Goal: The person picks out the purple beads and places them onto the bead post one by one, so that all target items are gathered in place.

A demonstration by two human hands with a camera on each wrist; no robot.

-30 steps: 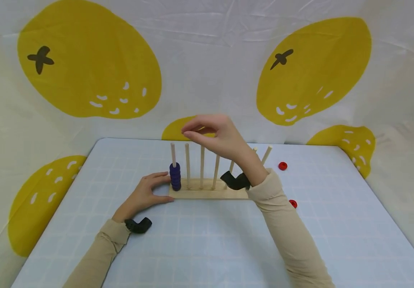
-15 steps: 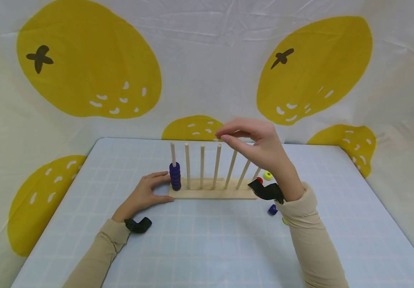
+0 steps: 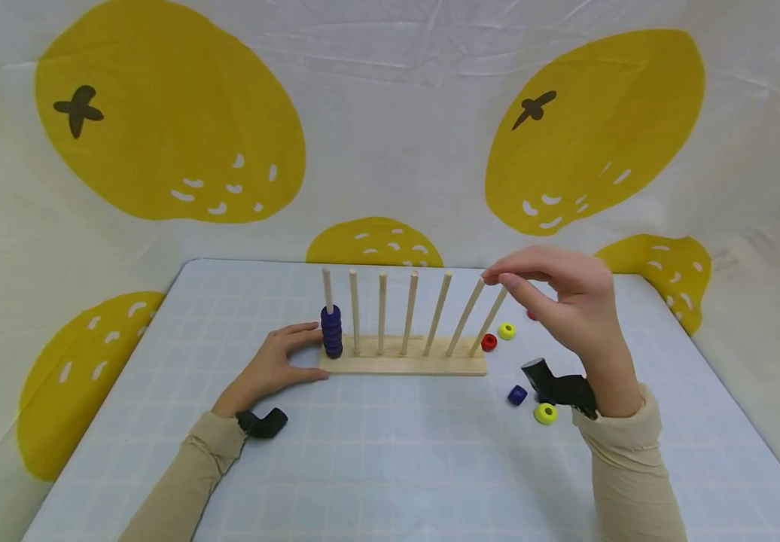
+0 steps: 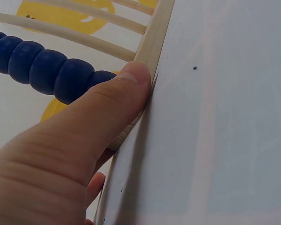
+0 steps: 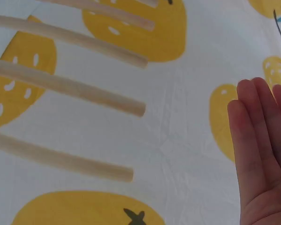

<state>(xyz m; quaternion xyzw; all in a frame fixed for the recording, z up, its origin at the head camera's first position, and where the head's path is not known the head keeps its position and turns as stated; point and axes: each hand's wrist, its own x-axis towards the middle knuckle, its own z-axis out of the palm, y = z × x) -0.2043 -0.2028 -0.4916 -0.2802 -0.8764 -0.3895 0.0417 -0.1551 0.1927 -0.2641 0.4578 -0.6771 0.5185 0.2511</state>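
A wooden peg rack (image 3: 406, 366) stands on the table with a row of upright pegs. Dark blue beads (image 3: 331, 331) are stacked on its leftmost peg; the other pegs are bare. My left hand (image 3: 271, 367) grips the rack's left end, its thumb (image 4: 131, 79) on the front edge and fingers partly hidden behind. Above the rack's right end hovers my right hand (image 3: 566, 301), fingers gently bent, holding nothing. In the right wrist view its fingers (image 5: 253, 140) look nearly straight, beside the peg tops. The head view has the right fingertips overlapping the tops of the last pegs.
Right of the rack lie a red bead (image 3: 489, 342), a yellow bead (image 3: 507, 330), a blue bead (image 3: 516, 395) and another yellow bead (image 3: 546, 413). The right hand and wrist band (image 3: 559, 388) partly cover more beads. A fruit-print curtain (image 3: 390, 135) hangs behind the table.
My right hand has moved rightward and a little lower, from above the rack's middle to its right end, uncovering pegs and loose beads. The left hand stays on the rack.
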